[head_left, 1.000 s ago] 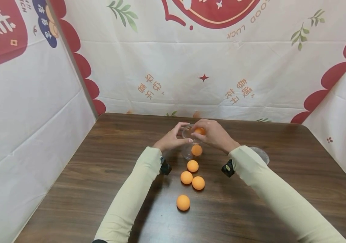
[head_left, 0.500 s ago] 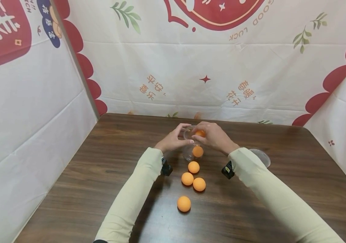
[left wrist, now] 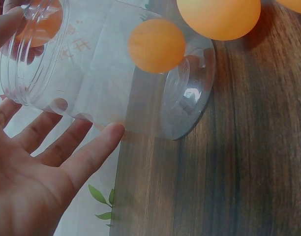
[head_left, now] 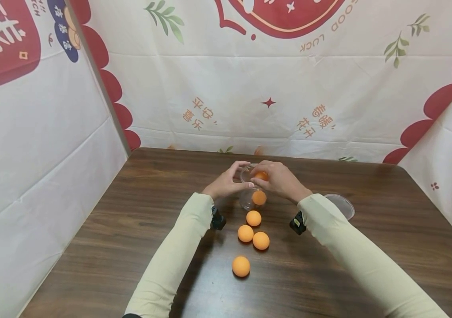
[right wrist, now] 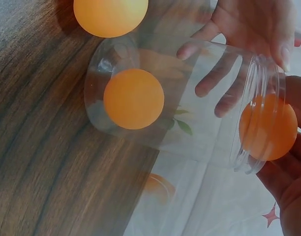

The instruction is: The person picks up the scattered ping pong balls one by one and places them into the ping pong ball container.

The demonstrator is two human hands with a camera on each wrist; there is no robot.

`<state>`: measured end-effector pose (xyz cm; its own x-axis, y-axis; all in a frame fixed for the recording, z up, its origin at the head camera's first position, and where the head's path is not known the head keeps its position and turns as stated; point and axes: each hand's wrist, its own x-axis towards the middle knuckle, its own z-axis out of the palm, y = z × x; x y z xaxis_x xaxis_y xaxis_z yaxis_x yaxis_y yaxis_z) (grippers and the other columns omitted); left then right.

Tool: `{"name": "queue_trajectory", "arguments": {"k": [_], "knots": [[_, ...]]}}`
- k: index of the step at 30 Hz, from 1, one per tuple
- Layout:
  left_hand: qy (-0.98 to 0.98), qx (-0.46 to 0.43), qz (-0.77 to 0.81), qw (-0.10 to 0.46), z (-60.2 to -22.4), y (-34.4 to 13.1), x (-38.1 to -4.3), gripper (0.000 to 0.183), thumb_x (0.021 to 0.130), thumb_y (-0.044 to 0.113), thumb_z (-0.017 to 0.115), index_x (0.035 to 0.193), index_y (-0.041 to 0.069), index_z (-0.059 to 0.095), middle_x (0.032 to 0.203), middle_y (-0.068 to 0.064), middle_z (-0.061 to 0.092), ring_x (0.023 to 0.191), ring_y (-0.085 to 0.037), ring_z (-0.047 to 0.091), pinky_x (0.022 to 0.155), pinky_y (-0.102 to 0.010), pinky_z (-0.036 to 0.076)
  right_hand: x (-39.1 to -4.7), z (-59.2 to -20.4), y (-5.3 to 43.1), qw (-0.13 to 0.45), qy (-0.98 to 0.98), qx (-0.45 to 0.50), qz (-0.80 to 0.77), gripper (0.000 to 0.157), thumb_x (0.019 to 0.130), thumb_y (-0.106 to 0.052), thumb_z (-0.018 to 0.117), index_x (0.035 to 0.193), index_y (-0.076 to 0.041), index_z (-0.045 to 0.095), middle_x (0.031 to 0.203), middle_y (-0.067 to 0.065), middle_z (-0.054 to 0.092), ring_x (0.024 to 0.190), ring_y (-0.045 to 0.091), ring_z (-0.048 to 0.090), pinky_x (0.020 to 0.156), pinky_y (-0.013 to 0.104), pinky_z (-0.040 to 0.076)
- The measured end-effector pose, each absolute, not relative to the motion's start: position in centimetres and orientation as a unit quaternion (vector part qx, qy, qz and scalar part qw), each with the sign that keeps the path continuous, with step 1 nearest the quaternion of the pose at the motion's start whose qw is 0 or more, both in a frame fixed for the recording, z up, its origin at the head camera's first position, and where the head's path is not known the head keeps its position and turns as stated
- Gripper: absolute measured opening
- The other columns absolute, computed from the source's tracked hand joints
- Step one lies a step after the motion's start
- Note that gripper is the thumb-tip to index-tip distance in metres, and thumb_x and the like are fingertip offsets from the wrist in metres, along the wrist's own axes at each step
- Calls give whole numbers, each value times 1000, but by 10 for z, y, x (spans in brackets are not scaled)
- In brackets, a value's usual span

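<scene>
A clear plastic jar (head_left: pixel 245 201) with a ridged mouth stands upright towards the far side of the table. My left hand (head_left: pixel 225 183) holds it from the left, thumb near the rim and fingers along the far wall. My right hand (head_left: pixel 281 177) pinches an orange ping-pong ball (right wrist: pixel 266 129) within the jar's mouth; its fingers partly cover the ball in the head view. Another orange ball (right wrist: pixel 134 99) lies inside at the jar's bottom. Outside, one loose ball (head_left: pixel 254 218) lies just in front of the jar.
Nearer the person are a pair of orange balls (head_left: pixel 245 233) side by side and a single ball (head_left: pixel 241 266). A clear round lid (head_left: pixel 341 206) lies on the brown wooden table (head_left: pixel 130 229), partly behind the right sleeve. Printed white cloth (head_left: pixel 242 88) hangs beyond the table's back edge.
The head view has shifted slightly. Hands, jar and balls keep the same places relative to one another.
</scene>
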<state>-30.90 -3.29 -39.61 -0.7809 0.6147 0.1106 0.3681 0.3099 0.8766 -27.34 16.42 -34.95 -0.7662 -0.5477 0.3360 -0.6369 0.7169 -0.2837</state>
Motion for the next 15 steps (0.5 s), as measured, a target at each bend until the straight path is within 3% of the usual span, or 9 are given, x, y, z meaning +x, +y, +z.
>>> {"name": "queue_trajectory", "arguments": {"k": [9,15], "knots": [[793,314,506,128,-397,-33,-311,68,92,22,63,147,11,25,147,-19,34,133,-38,40,107,-46,38,-272,-349,164,116,-920,323,189,14,88,-16,69,97,-6,73,100,9,70,82,23,66,70,38,54],[797,305,506,126,-397,-32,-310,66,91,25,64,146,15,27,146,-12,37,133,-33,41,107,-44,39,-273,-350,164,120,-920,326,181,12,88,-16,69,95,-8,73,99,7,70,80,20,66,68,36,54]]}}
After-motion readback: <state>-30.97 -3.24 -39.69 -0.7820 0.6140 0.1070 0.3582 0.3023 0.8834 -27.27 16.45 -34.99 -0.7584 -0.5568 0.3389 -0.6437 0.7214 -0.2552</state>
